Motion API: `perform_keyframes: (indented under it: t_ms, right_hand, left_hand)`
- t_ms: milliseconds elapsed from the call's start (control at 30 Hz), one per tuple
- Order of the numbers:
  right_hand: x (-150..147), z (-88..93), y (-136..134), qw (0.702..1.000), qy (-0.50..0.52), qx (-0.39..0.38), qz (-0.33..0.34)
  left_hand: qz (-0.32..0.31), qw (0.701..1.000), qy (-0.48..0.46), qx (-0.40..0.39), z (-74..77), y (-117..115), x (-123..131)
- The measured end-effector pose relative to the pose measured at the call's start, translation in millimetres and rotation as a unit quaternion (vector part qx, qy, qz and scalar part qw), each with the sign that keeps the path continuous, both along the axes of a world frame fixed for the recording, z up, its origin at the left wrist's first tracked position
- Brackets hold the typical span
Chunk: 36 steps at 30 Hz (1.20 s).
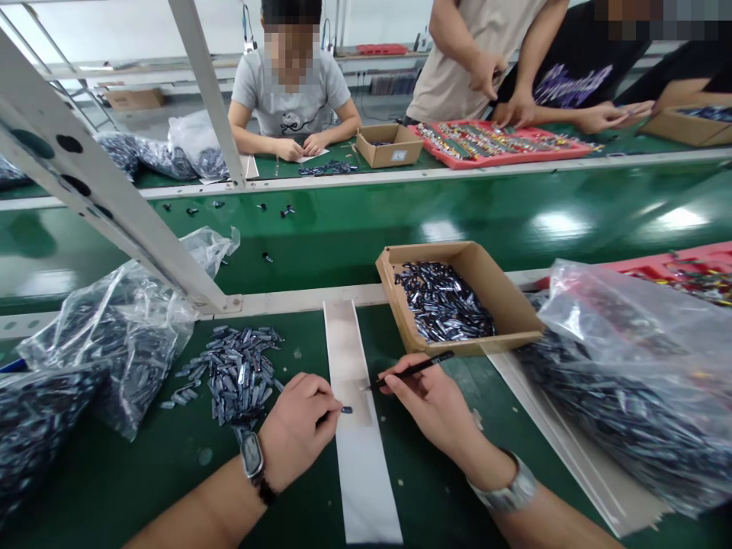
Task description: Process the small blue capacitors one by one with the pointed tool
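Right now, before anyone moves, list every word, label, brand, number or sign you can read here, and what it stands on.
Nothing is readable: the purple lettering on the black T-shirt, the label on the far cardboard box and the left-wrist watch dial are too small or blurred.

Long green conveyor belt (366, 229) crosses the room, glossy, w/ bright glare from overhead lights (560, 225). White metal rail (435, 177) runs along its far side; white frame post (206, 84) rises at an angle on L of view. Behind that: white wall (142, 38) w/ long shelf (229, 65), red tray (380, 49) on top, power sockets (361, 77) lower down. Gray floor (137, 122) beyond belt, w/ cardboard box (135, 99) at far L, next to metal stand (85, 76).
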State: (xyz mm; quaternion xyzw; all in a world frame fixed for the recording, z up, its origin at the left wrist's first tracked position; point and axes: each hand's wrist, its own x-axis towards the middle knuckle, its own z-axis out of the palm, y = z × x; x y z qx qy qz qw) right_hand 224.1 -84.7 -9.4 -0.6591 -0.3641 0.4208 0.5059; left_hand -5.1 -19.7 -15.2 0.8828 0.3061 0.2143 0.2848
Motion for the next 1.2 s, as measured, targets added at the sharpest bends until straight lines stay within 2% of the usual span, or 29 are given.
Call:
perform_keyframes:
  t_ms: [267,467,767,1200]
  right_hand:
    - [-1.8,2.1,0.9,1.0,0.013,0.002,-0.019]
    - [-2.3,-1.8,-3.0,0.997,0.044,0.013,-0.066]
    - [-22.5,-2.2,-7.2,0.999,0.016,-0.008,0.032]
    - [-23.6,-3.2,-5.9,0.999,0.006,-0.005,0.044]
  left_hand:
    - [-0.009,1.0,0.016,-0.001,-0.4,0.5,-0.1]
    - [0.002,1.0,0.017,-0.009,-0.6,-0.6,1.4]
    - [0.012,1.0,-0.007,-0.005,-4.5,-3.1,3.4]
    - [0.015,1.0,-0.015,0.007,-5.1,-2.7,3.7]
